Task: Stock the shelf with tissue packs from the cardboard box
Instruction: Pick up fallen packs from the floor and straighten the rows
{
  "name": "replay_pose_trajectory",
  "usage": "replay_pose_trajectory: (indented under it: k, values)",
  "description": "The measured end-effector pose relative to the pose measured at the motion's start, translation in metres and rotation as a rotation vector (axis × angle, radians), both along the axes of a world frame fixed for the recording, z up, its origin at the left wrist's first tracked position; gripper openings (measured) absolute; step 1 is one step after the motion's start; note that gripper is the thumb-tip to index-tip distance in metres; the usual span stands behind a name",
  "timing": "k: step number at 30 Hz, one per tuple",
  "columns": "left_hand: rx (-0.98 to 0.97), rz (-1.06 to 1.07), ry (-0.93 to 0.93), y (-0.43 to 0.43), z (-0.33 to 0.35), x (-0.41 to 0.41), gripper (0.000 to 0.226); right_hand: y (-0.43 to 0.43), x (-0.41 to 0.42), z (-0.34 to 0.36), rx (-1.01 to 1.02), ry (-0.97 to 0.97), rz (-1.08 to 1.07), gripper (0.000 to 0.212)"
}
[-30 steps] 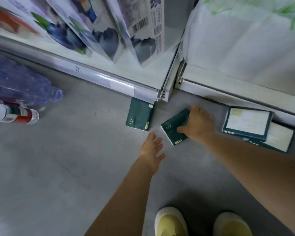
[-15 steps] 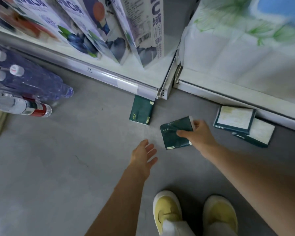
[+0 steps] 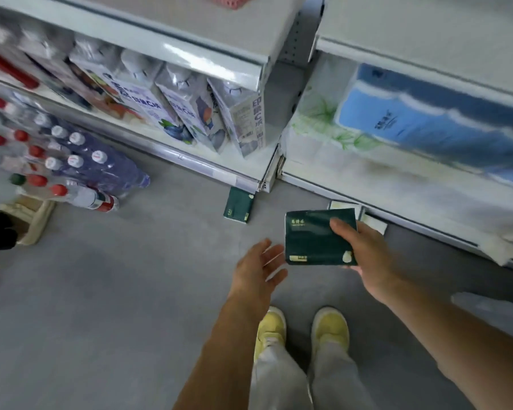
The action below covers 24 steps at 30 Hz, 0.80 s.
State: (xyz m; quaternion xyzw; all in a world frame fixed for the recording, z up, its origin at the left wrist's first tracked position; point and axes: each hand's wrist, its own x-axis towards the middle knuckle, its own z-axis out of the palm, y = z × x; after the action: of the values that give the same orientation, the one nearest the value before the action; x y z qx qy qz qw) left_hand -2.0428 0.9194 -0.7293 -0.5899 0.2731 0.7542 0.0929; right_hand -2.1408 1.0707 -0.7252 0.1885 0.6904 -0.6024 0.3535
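Grips a dark green tissue pack (image 3: 314, 238) by its right end with the right hand (image 3: 367, 258), thumb on top, fingers beneath, above the floor (image 3: 131, 291) and near the bottom shelf (image 3: 353, 184). Holds the left hand (image 3: 258, 267) open just beside it, fingers spread, empty. Risks droop or slip from that one-ended pinch on soft wrap. Risks treading on another pack (image 3: 239, 205) lying at the shelf foot.

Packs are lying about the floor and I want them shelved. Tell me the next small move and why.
Probably pass the green pack from the right hand, which grips its edge, into the open left hand just beside it. That would free the right hand for the pale packs under the shelf edge; another green pack lies on the floor further left.
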Motion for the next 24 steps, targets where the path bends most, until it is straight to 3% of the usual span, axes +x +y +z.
replay_pose_trajectory:
  k: [7, 17, 24]
  values:
    - [-0.122, -0.129, 0.096, -0.002, 0.128, 0.001, 0.022, 0.015, 0.001, 0.142, -0.096, 0.028, -0.035, 0.018]
    - [-0.221, -0.354, 0.431, 0.009, 0.344, -0.031, 0.025, 0.034, -0.012, 0.362, -0.213, 0.275, -0.051, 0.023]
    - [-0.27, -0.459, 0.603, 0.02, 0.456, -0.044, 0.027, 0.06, -0.013, 0.479, -0.249, 0.456, -0.117, 0.026]
